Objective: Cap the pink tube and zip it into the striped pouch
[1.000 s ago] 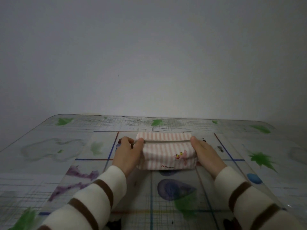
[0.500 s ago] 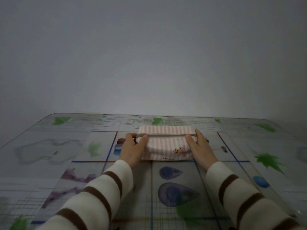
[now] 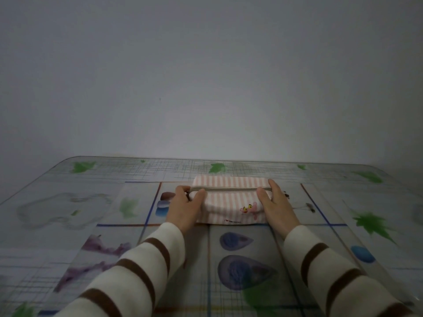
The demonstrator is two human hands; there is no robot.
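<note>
Nearest the viewer, two forearms in cream sleeves [image 3: 146, 266] with wide brown stripes reach forward from the lower edge across a table [image 3: 57, 202]. Its top is glossy and clear, laid over a printed cloth of thin grid lines, green leaves, blue and purple teardrop shapes and purple smudges; its far corners are rounded.

Past the sleeves, toward the far edge and roughly centred, lies the striped pouch [image 3: 231, 202]: soft fabric, boxy and oblong, with narrow pink and white vertical stripes, a small pink cartoon figure and a line of tiny print low on its near face. A grey zipper [image 3: 229, 189] runs along its top and looks closed from end to end. The pink tube cannot be seen.

The left hand [image 3: 185, 207] grips the pouch's left end, thumb on the near face and fingers curled round the corner, where a small dark metal part, probably the zipper pull, shows between them. The right hand [image 3: 274, 202] holds the right end, thumb lying on the near face and fingers wrapped over the top corner. Both hands hide the pouch's ends.

Behind the far edge of the table rises a plain, matte grey-white wall [image 3: 206, 76], dimly lit.
</note>
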